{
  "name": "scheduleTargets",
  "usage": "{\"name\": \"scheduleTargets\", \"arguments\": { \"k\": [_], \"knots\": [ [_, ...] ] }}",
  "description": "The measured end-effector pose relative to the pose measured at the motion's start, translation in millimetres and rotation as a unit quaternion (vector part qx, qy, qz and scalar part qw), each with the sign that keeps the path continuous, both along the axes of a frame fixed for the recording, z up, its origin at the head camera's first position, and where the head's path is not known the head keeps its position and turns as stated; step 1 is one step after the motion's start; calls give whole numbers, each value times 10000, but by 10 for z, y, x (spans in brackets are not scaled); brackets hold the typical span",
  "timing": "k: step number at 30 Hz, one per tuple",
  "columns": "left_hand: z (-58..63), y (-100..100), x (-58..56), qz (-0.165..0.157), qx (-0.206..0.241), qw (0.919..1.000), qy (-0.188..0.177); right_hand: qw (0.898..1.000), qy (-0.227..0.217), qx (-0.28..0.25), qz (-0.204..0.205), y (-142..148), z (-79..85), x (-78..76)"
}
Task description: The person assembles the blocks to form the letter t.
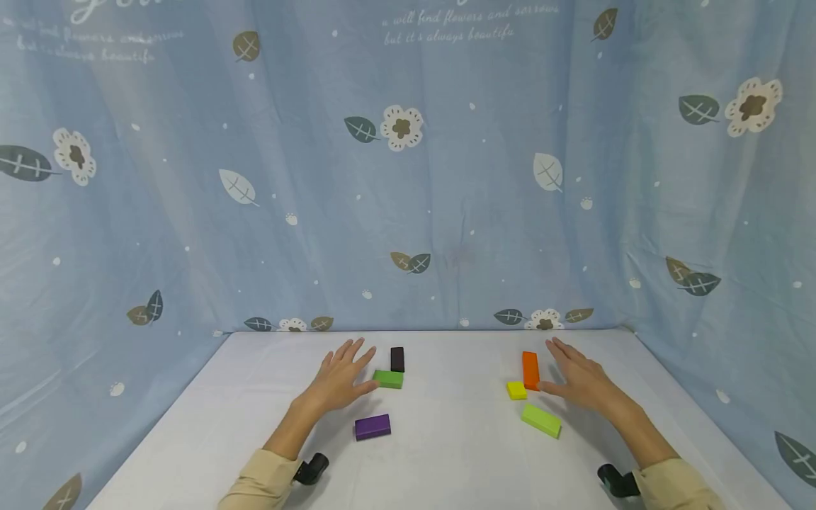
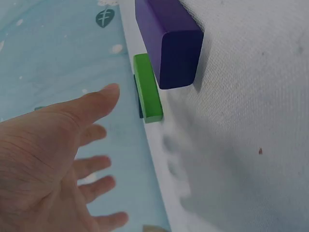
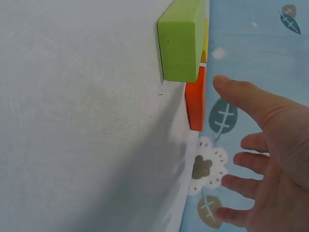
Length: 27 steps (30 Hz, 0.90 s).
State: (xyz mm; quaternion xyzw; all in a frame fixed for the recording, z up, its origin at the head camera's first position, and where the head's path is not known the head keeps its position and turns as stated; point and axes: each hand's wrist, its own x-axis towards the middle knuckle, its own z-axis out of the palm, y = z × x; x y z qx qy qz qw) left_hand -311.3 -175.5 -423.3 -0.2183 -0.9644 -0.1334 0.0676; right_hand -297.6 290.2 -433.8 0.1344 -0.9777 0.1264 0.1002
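The left hand (image 1: 340, 379) was held spread near the green block (image 1: 389, 380), and the right hand (image 1: 581, 380) was held spread beside the orange block (image 1: 530, 370); both blocks were located toward the far edge of the table (image 1: 455, 446).

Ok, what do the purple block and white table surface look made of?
Purple block: perhaps painted wood, possibly plastic; smooth, satin-looking faces, slightly rounded edges. White table surface: probably matt fabric covering; a fine woven grain shows in the left wrist view.
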Motion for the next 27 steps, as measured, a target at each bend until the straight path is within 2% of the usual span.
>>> {"name": "scheduleTargets", "arguments": {
  "k": [6,9,19,27],
  "knots": [
    [-19,37,-18,-550,17,9985,-62,9994,-320,-89,-3,-12,12,-51],
    [-21,57,-26,-702,48,9975,-106,9988,-469,-132,-3,-12,22,-73],
    [-25,114,-98,-887,295,9950,-363,9940,-1027,-371,-7,-16,70,-191],
    [-60,143,-166,-1027,338,9929,-493,9925,-1113,-481,124,-35,68,-296]
  ]
}}
